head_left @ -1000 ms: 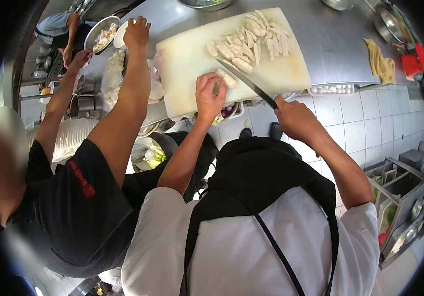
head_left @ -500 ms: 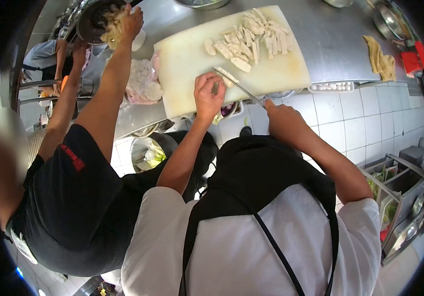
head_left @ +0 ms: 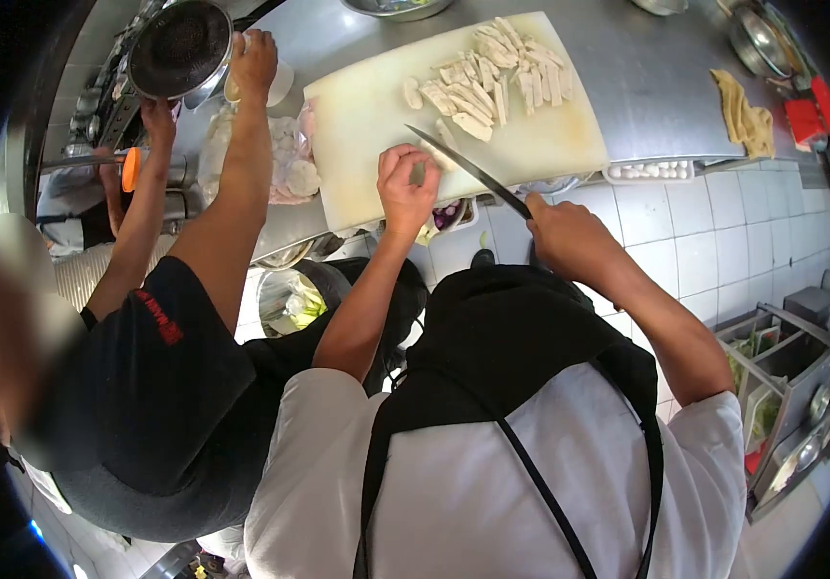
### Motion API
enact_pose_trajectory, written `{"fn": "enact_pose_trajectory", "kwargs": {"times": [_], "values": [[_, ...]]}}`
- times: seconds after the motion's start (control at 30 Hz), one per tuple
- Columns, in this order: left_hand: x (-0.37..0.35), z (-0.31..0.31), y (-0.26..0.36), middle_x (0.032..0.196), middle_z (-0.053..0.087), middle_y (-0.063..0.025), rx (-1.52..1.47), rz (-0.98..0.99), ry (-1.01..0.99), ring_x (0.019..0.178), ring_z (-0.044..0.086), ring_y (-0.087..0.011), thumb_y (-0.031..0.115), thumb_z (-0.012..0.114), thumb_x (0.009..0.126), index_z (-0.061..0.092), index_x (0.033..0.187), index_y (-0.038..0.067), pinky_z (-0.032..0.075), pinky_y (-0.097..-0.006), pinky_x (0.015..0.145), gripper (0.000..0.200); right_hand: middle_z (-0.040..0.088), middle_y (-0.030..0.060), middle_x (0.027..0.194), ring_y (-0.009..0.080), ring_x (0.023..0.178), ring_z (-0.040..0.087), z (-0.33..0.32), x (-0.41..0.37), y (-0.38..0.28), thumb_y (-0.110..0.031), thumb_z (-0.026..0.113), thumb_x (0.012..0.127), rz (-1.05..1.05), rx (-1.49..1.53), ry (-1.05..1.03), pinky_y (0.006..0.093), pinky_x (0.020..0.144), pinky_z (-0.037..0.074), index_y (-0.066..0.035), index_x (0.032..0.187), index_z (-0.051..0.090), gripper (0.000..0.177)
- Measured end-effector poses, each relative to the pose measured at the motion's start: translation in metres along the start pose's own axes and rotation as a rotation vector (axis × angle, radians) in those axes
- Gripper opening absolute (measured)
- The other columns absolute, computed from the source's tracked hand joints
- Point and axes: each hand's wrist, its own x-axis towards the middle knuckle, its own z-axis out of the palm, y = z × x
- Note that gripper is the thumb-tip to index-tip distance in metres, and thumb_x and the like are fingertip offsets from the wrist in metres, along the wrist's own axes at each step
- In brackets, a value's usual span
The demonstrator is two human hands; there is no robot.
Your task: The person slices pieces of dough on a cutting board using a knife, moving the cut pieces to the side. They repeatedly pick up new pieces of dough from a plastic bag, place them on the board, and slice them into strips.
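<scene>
A white cutting board (head_left: 357, 106) lies on the steel counter, its near edge toward me. Several pale cut strips (head_left: 478, 82) are heaped on its far right part. My right hand (head_left: 569, 236) is wrapped round the handle of a knife (head_left: 473, 172), whose blade reaches up and left over the board. Near the board's front edge, my left hand (head_left: 408, 188) has its fingers curled beside a pale piece (head_left: 442, 145), partly behind the blade. The fingertips are close to that piece, and the hold on it is hard to make out.
At the left a co-worker (head_left: 145, 386) holds a dark pan (head_left: 180, 50) over the counter. Bagged pale food (head_left: 290, 164) lies left of the board. A bin (head_left: 290, 301) stands below. A yellow cloth (head_left: 743, 114) and an egg tray (head_left: 649, 172) are at the right.
The knife has tilted and shifted slightly, its blade now showing broad and dark. The co-worker's pan has come round empty-looking, and the pale food seen at it is gone from view.
</scene>
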Motion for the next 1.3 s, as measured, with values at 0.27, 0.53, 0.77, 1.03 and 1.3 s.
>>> {"fn": "enact_pose_trajectory", "kwargs": {"times": [0.27,0.53,0.77,1.03,1.3], "values": [[0.001,0.002,0.002,0.096,0.066,-0.0115,-0.03,0.009,-0.009,0.089,0.065,-0.0302,-0.002,0.074,0.074,0.069,0.084,0.001,0.054,-0.039,0.079,0.012,0.068,0.0306,0.081,0.0512,0.08,0.067,0.006,-0.004,0.001,-0.008,0.051,0.096,0.017,-0.02,-0.006,0.0613,0.076,0.051,0.003,0.109,0.054,0.018],[0.002,0.001,-0.001,0.095,0.069,-0.0117,0.037,0.023,-0.023,0.086,0.068,-0.0271,0.001,0.074,0.078,0.07,0.087,0.0,0.056,-0.0351,0.079,0.01,0.07,0.0296,0.09,0.0469,0.091,0.07,0.021,0.024,0.005,-0.004,0.052,0.089,-0.046,-0.054,0.001,0.0574,0.082,0.054,0.003,0.119,0.057,0.03],[0.0,-0.002,0.007,0.106,0.064,-0.0146,-0.006,-0.134,-0.096,0.094,0.065,-0.0326,0.003,0.078,0.073,0.069,0.089,0.0,0.055,-0.0392,0.082,0.018,0.07,0.0292,0.092,0.0471,0.093,0.069,-0.006,0.045,0.01,-0.008,0.053,0.092,-0.014,-0.015,0.122,0.0564,0.085,0.054,0.001,0.116,0.057,0.026],[0.022,0.022,0.018,0.117,0.061,-0.0131,0.036,-0.171,-0.098,0.088,0.065,-0.0212,0.004,0.085,0.077,0.07,0.104,-0.003,0.057,-0.0335,0.079,0.032,0.069,0.0276,0.094,0.0478,0.091,0.067,-0.044,0.038,0.045,-0.02,0.053,0.099,0.044,0.119,0.205,0.0566,0.082,0.05,-0.001,0.109,0.055,0.022],[0.048,0.03,-0.002,0.115,0.065,-0.0108,0.063,-0.229,-0.114,0.093,0.067,-0.0224,0.008,0.088,0.075,0.074,0.109,0.002,0.058,-0.0332,0.081,0.037,0.066,0.0293,0.091,0.0503,0.091,0.063,-0.048,0.014,0.076,-0.023,0.052,0.1,0.13,0.332,0.117,0.0559,0.08,0.047,0.0,0.107,0.052,0.024]]}}
